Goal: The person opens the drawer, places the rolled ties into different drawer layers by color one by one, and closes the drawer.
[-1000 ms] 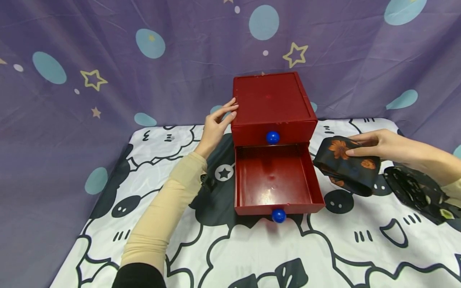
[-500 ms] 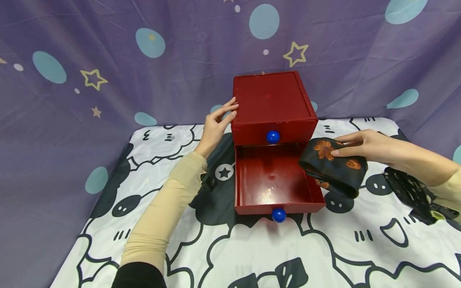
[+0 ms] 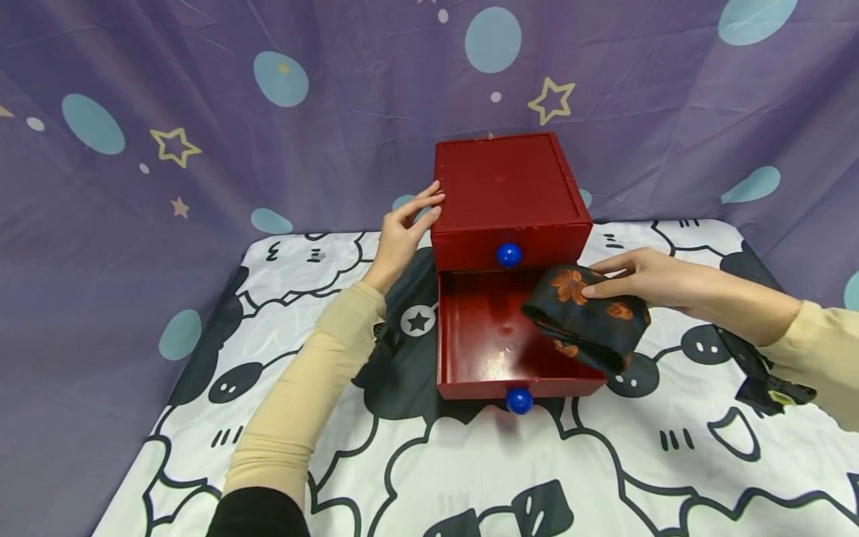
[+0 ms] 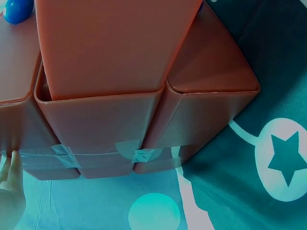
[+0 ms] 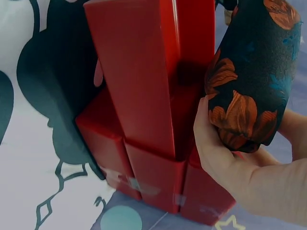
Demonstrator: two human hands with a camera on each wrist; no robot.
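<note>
A red drawer cabinet with blue knobs stands on the table, its middle drawer pulled out. My left hand rests its fingertips on the cabinet's upper left side, fingers mostly straight. In the left wrist view, part of this hand shows at the lower left corner. My right hand pinches a folded dark cloth with orange flowers, thumb on top. The cloth hangs over the drawer's right wall, partly above its inside. In the right wrist view, the fingers curl round the cloth.
A black item lies at the right, partly hidden by the right forearm. The tablecloth carries a black and white cartoon print. Behind the cabinet hangs a purple curtain with stars and spots.
My right hand has moved left with the folded cloth, from beside the drawer to over its right part. The left hand stays at the cabinet's side.
</note>
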